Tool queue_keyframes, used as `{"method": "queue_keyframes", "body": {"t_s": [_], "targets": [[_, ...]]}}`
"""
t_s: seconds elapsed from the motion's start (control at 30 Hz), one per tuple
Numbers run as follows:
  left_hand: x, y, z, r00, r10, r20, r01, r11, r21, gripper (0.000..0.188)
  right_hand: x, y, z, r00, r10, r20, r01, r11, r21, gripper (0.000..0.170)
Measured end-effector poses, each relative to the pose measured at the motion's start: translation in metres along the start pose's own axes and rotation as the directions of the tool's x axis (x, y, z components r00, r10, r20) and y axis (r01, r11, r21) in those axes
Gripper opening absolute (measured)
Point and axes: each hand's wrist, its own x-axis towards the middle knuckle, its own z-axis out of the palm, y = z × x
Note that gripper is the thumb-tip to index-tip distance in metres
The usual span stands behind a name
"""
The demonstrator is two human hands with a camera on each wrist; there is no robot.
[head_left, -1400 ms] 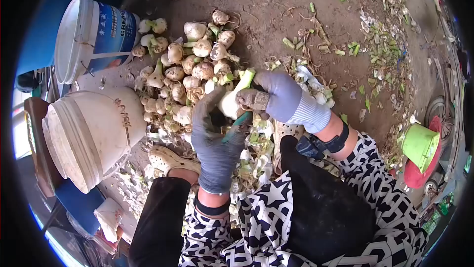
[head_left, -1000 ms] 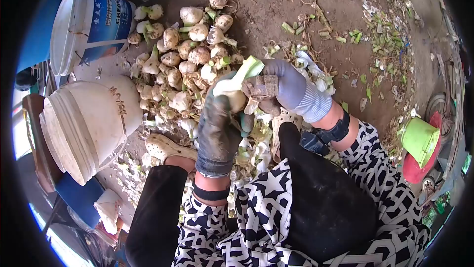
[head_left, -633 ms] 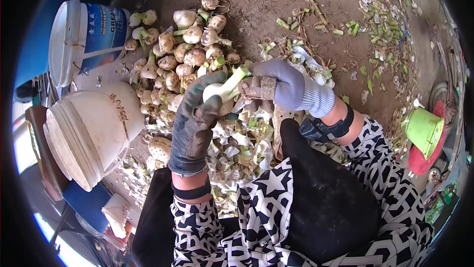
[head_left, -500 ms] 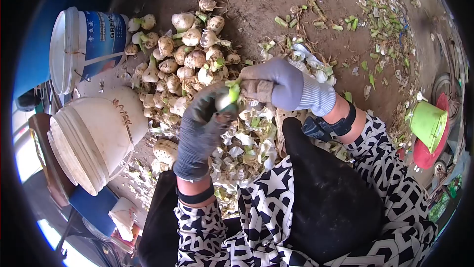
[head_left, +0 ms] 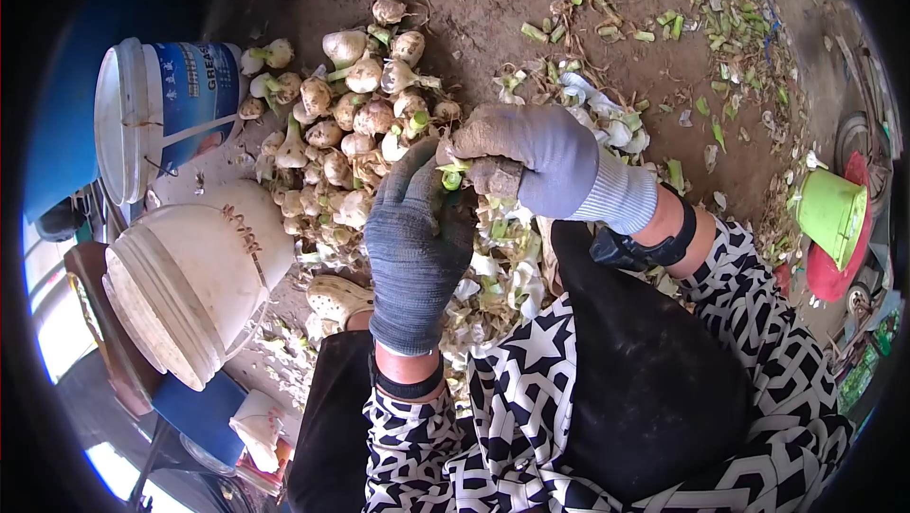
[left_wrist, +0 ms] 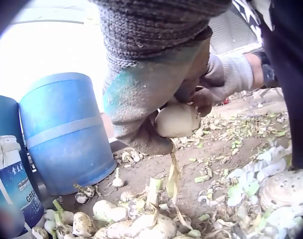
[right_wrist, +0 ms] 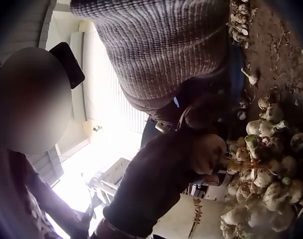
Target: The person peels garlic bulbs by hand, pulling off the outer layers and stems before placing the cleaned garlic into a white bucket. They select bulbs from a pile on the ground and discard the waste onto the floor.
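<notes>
Both gloved hands meet over a single bulb. In the head view the dark-gloved left hand (head_left: 415, 238) curls round it, and only its green cut stalk (head_left: 452, 177) shows. The right hand (head_left: 545, 164), in a pale glove with wrapped fingers, pinches at the stalk's side. From the left wrist view, the white bulb (left_wrist: 177, 120) sits between the left fingers and the right hand (left_wrist: 218, 79), a strip of dry skin (left_wrist: 173, 175) hanging below. The right wrist view shows the bulb (right_wrist: 209, 153) in the shaded left hand (right_wrist: 154, 181).
A heap of unpeeled bulbs (head_left: 373, 118) lies beyond the left hand. Two white buckets, one plain (head_left: 194, 276) and one blue-labelled (head_left: 194, 86), lie at the left. Peelings (head_left: 502, 271) cover the ground near the shoes; a green pot (head_left: 832, 219) is at the right.
The left hand has rolled so its back faces up, and the bulb has turned with its stalk end upward. Earlier the bulb's white side was visible. The right hand remains against it.
</notes>
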Motion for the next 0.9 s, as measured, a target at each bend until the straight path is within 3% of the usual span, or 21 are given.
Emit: {"method": "queue_keyframes", "body": {"t_s": [0.1, 0.17, 0.2, 0.23, 0.3, 0.33, 0.37, 0.4, 0.43, 0.5, 0.53, 0.6, 0.67, 0.7, 0.73, 0.77, 0.8, 0.83, 0.87, 0.9], "targets": [[0.000, 0.000, 0.003, 1.000, 0.008, -0.007, -0.008, 1.000, -0.009, 0.038, 0.001, -0.003, 0.000, 0.999, -0.002, 0.037, 0.002, 1.000, 0.017, 0.018], [-0.003, 0.000, 0.008, 1.000, 0.011, -0.012, -0.011, 1.000, -0.020, 0.036, 0.001, -0.011, 0.002, 0.993, 0.115, -0.023, -0.114, 0.993, 0.008, 0.016], [-0.003, 0.001, 0.012, 0.994, 0.013, -0.113, -0.007, 0.999, 0.053, 0.033, 0.003, -0.018, 0.001, 0.974, 0.225, 0.021, -0.225, 0.974, 0.035, 0.019], [-0.004, 0.003, 0.016, 0.978, 0.033, -0.204, -0.008, 0.992, 0.123, 0.031, 0.000, -0.014, 0.007, 0.970, 0.243, -0.001, -0.243, 0.969, 0.042, 0.019], [-0.003, 0.008, 0.025, 0.932, 0.045, -0.360, -0.036, 0.999, 0.034, 0.026, -0.004, 0.008, 0.022, 0.766, 0.639, -0.070, -0.580, 0.734, 0.353, 0.024], [-0.002, 0.006, 0.029, 0.936, 0.045, -0.349, -0.041, 0.999, 0.020, 0.027, -0.008, 0.018, 0.026, 0.708, 0.699, -0.097, -0.663, 0.706, 0.250, 0.029], [-0.003, 0.004, 0.032, 0.939, 0.034, -0.343, -0.031, 0.999, 0.013, 0.027, -0.015, 0.035, 0.038, 0.699, 0.713, -0.060, -0.653, 0.669, 0.355, 0.028], [-0.004, 0.001, 0.038, 0.934, -0.113, -0.338, 0.002, 0.950, -0.311, 0.029, -0.012, 0.034, 0.035, 0.642, 0.767, -0.013, -0.698, 0.591, 0.404, 0.027], [-0.007, 0.007, 0.044, 0.885, -0.395, -0.245, 0.062, 0.623, -0.780, 0.032, -0.008, 0.033, 0.030, 0.585, 0.810, 0.033, -0.735, 0.512, 0.445, 0.025], [-0.007, 0.005, 0.043, 0.823, -0.548, -0.154, 0.147, 0.466, -0.872, 0.039, -0.006, 0.038, 0.025, 0.594, 0.802, -0.056, -0.723, 0.563, 0.400, 0.024], [-0.007, 0.005, 0.040, 0.826, -0.541, -0.156, 0.137, 0.462, -0.876, 0.039, -0.007, 0.042, 0.021, 0.597, 0.791, -0.135, -0.718, 0.602, 0.351, 0.023], [-0.010, 0.001, 0.031, 0.855, -0.512, -0.080, -0.010, 0.137, -0.991, 0.046, -0.021, 0.087, 0.002, 0.566, 0.787, -0.244, -0.707, 0.616, 0.347, 0.030], [-0.011, -0.007, 0.027, 0.879, -0.477, -0.015, -0.027, -0.019, -0.999, 0.050, -0.033, 0.121, -0.027, 0.466, 0.839, -0.283, -0.849, 0.514, 0.124, 0.030], [-0.011, -0.008, 0.025, 0.894, -0.448, 0.009, -0.053, -0.125, -0.991, 0.049, -0.045, 0.122, -0.032, 0.477, 0.834, -0.276, -0.843, 0.523, 0.123, 0.030], [-0.014, -0.015, 0.023, 0.925, -0.372, 0.084, -0.022, -0.271, -0.962, 0.048, -0.058, 0.119, -0.032, 0.765, 0.609, -0.209, -0.631, 0.645, -0.430, 0.026], [-0.014, -0.019, 0.020, 0.924, -0.376, 0.074, -0.033, -0.268, -0.963, 0.048, -0.068, 0.120, -0.030, 0.924, 0.380, 0.040, -0.183, 0.532, -0.827, 0.022], [-0.015, -0.022, 0.018, 0.932, -0.339, 0.131, 0.021, -0.309, -0.951, 0.048, -0.060, 0.107, -0.033, 0.926, 0.375, 0.051, -0.170, 0.534, -0.828, 0.022], [-0.016, -0.022, 0.019, 0.935, -0.301, 0.188, 0.076, -0.349, -0.934, 0.049, -0.044, 0.086, -0.041, 0.872, 0.488, 0.029, -0.342, 0.651, -0.678, 0.021], [-0.014, -0.018, 0.019, 0.931, -0.319, 0.176, 0.085, -0.279, -0.957, 0.054, -0.032, 0.067, -0.047, 0.800, 0.599, 0.033, -0.509, 0.707, -0.491, 0.021], [-0.013, -0.017, 0.021, 0.931, -0.321, 0.171, 0.077, -0.284, -0.956, 0.054, -0.026, 0.054, -0.048, 0.802, 0.597, 0.037, -0.503, 0.706, -0.498, 0.021]]}}
